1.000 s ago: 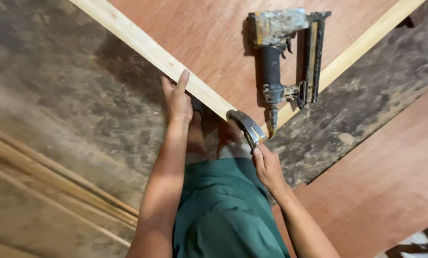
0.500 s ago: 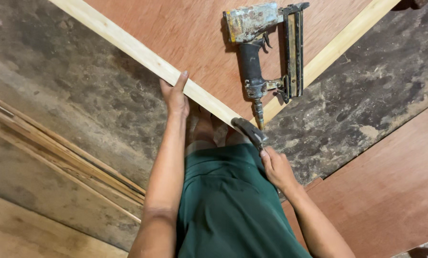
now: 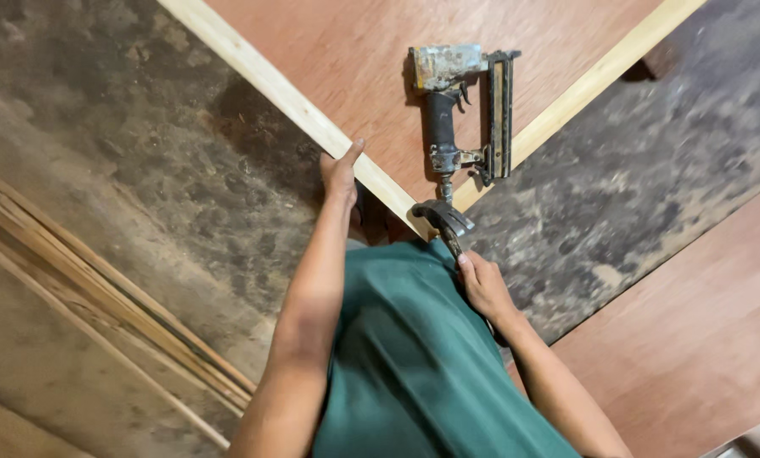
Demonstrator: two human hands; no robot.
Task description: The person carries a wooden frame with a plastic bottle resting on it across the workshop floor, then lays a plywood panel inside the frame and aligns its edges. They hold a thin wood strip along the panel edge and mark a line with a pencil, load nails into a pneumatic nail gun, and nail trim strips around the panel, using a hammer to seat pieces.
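Note:
My left hand (image 3: 340, 172) presses on the pale wooden strip (image 3: 269, 80) that edges a reddish plywood sheet (image 3: 354, 59), close to the corner where it meets a second strip (image 3: 600, 76). My right hand (image 3: 484, 284) grips the handle of a claw hammer (image 3: 443, 220), whose head rests at that corner joint. A worn pneumatic nail gun (image 3: 460, 110) lies on the plywood just beyond the hammer, untouched. My green shorts (image 3: 422, 356) fill the lower middle.
A dark, stained concrete floor (image 3: 142, 170) lies to the left and right of the sheet. Several thin wooden slats (image 3: 100, 297) lie on the floor at the left. Another plywood sheet (image 3: 702, 339) sits at the lower right.
The view has shifted, so the nail gun and corner sit lower and more central. Both hands hold their places on the strip and the hammer.

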